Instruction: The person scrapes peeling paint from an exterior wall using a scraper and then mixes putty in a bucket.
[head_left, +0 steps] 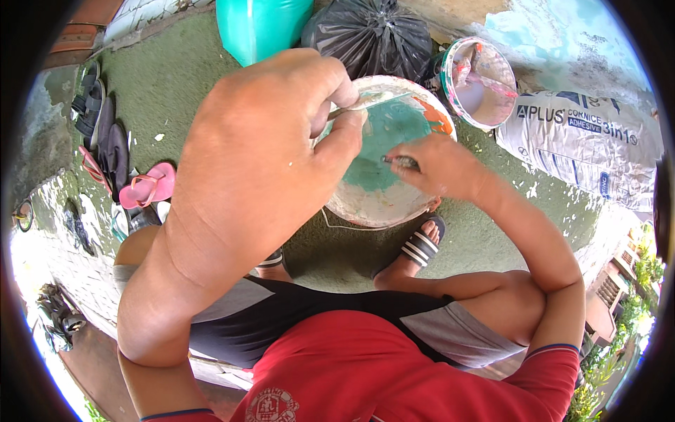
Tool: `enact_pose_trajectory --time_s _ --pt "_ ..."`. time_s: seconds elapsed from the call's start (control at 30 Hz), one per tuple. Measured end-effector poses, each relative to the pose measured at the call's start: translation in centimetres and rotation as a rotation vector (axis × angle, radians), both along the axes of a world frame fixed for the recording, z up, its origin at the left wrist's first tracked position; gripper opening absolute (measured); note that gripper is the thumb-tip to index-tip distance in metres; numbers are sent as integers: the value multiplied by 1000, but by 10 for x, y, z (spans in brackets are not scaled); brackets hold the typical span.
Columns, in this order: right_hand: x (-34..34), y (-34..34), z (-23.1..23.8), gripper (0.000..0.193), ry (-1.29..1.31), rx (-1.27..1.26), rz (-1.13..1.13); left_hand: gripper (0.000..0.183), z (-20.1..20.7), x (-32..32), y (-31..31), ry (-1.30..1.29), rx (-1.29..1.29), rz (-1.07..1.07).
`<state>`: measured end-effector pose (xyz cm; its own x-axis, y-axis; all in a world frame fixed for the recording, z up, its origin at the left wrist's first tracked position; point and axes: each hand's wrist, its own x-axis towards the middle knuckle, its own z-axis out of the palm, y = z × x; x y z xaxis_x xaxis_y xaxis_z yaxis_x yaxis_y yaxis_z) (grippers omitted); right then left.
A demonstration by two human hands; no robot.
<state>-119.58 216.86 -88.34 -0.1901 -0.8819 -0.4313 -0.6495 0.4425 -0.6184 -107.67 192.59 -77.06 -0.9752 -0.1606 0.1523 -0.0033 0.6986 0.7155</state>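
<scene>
Between my knees stands a paint-smeared white bucket, its round top showing a teal-green surface with whitish smears and an orange patch at the far right. My left hand is raised close to the camera, over the bucket's left side. Its thumb and index finger pinch a thin pale strip, whose exact kind I cannot make out. Lower down, my right hand is over the right part of the teal surface. Its fingers are closed round a small greyish thing with a dark tip, mostly hidden by the hand.
Behind the bucket are a teal container and a tied black plastic bag. A second paint-stained bucket stands to the right, beside a white printed sack. Pink flip-flops and dark sandals lie on the left.
</scene>
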Motion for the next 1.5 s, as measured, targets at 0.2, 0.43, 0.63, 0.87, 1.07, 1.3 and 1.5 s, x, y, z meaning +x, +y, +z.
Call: enact_pose_trajectory --time_s 0.2,0.43,0.63,0.87,1.07,1.3,1.5 --pt "-2 -1 4 27 -80 29 2 14 -1 -1 -1 11 -21 -4" --pt "7 2 -16 27 15 2 -112 13 0 -2 0 -4 -19 -5" --pt "12 -5 -4 27 -12 5 -45 14 -2 -3 -3 4 -26 -3" --pt "6 -10 -7 26 -8 31 -253 14 0 -1 -3 -30 5 20" --pt "24 -9 -13 30 -46 -37 -164 13 -3 -4 -2 7 3 -6" --pt "1 -15 -10 29 -48 -7 -394 12 0 -1 -4 -49 -10 2" --pt "21 -10 -23 27 -64 -98 -287 12 -1 -4 -1 -43 -5 -8"
